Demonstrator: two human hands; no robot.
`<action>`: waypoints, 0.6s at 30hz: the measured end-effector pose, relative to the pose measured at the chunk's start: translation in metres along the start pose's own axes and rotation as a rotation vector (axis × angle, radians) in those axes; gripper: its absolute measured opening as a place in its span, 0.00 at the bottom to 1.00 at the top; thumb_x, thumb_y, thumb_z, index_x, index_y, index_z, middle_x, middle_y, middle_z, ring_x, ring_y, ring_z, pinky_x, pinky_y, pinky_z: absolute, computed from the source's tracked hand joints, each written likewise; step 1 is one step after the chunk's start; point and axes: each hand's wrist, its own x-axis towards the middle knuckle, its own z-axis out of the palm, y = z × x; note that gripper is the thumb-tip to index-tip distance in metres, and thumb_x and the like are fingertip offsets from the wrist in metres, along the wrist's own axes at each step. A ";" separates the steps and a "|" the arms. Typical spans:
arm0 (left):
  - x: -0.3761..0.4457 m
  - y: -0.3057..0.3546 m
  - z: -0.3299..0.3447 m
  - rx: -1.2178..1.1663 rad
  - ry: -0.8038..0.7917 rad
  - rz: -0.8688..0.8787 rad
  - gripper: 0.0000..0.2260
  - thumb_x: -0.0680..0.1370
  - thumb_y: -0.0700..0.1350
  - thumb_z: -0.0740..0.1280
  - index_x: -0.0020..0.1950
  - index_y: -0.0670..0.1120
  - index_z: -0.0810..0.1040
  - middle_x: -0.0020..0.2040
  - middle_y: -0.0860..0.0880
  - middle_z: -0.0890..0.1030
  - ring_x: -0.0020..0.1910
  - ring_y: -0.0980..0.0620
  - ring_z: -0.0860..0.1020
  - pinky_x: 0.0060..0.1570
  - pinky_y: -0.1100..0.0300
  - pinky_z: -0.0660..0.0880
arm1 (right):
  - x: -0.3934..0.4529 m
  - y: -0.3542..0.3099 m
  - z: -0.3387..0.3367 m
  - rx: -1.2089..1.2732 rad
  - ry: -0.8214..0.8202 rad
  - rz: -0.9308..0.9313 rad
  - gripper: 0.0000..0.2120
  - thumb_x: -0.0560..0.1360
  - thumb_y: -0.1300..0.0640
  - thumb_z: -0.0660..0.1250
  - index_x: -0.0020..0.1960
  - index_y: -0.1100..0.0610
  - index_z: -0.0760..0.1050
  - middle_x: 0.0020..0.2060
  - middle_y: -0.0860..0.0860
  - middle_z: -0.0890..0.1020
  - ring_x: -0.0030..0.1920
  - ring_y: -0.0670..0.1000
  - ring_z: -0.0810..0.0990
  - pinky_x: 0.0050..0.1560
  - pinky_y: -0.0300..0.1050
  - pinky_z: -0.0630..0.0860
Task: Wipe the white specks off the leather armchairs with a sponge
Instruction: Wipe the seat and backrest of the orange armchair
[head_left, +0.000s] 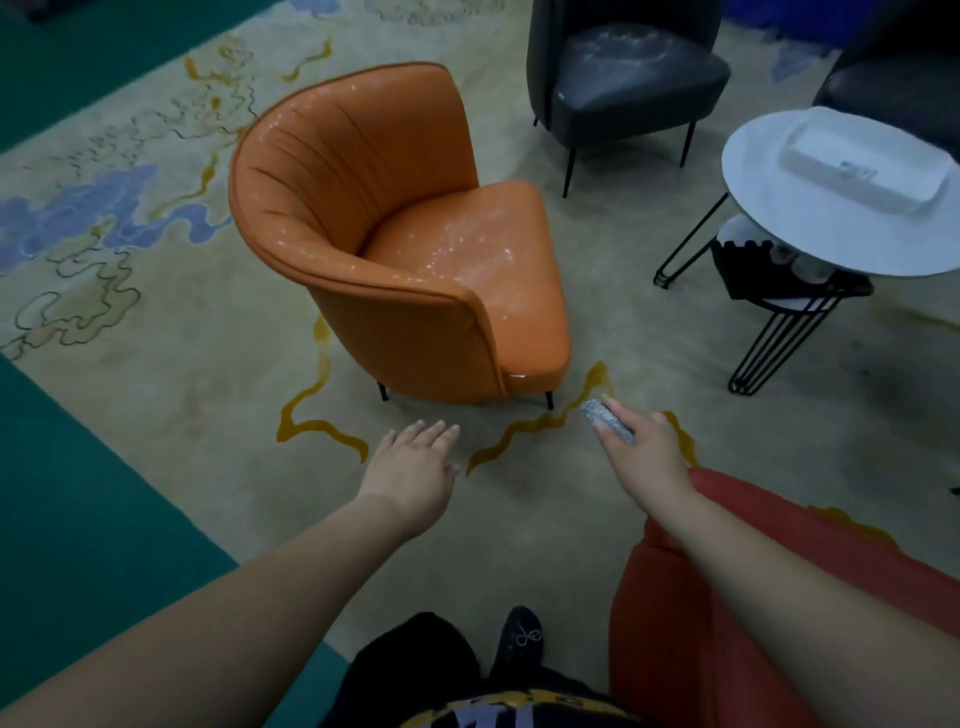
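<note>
An orange leather armchair (395, 234) stands on the carpet ahead of me, white specks scattered over its seat and curved backrest. Behind it, at the top, a dark grey armchair (623, 78) shows white smears on its seat. My right hand (641, 457) reaches forward below the orange chair's front corner and grips a grey speckled sponge (608, 420). My left hand (415, 462) is stretched out beside it with straight fingers, holding nothing. Both hands are short of the orange chair and do not touch it.
A round white side table (779, 223) on black wire legs stands at right, with a white tray on top and a black basket under it. A red-orange seat (727, 597) sits under my right forearm. Patterned beige carpet (182, 389) with green borders surrounds everything.
</note>
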 end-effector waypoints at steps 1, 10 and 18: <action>0.010 0.004 -0.004 -0.003 -0.002 0.012 0.25 0.82 0.54 0.53 0.78 0.52 0.54 0.77 0.53 0.58 0.76 0.50 0.55 0.73 0.51 0.52 | 0.010 -0.003 -0.002 0.014 0.005 0.000 0.19 0.77 0.55 0.67 0.68 0.53 0.74 0.55 0.60 0.75 0.47 0.45 0.69 0.49 0.28 0.61; 0.120 0.023 -0.040 0.008 -0.039 0.125 0.24 0.82 0.54 0.52 0.78 0.52 0.54 0.78 0.52 0.57 0.77 0.49 0.52 0.75 0.49 0.49 | 0.107 -0.017 -0.016 0.036 0.071 0.062 0.19 0.77 0.52 0.66 0.67 0.49 0.74 0.54 0.56 0.73 0.46 0.46 0.72 0.49 0.31 0.63; 0.227 0.018 -0.085 0.062 -0.027 0.168 0.25 0.82 0.55 0.51 0.78 0.52 0.53 0.78 0.51 0.58 0.77 0.49 0.53 0.74 0.48 0.48 | 0.206 -0.032 -0.034 0.026 0.143 0.078 0.19 0.77 0.52 0.67 0.67 0.50 0.75 0.51 0.56 0.73 0.43 0.43 0.70 0.46 0.30 0.62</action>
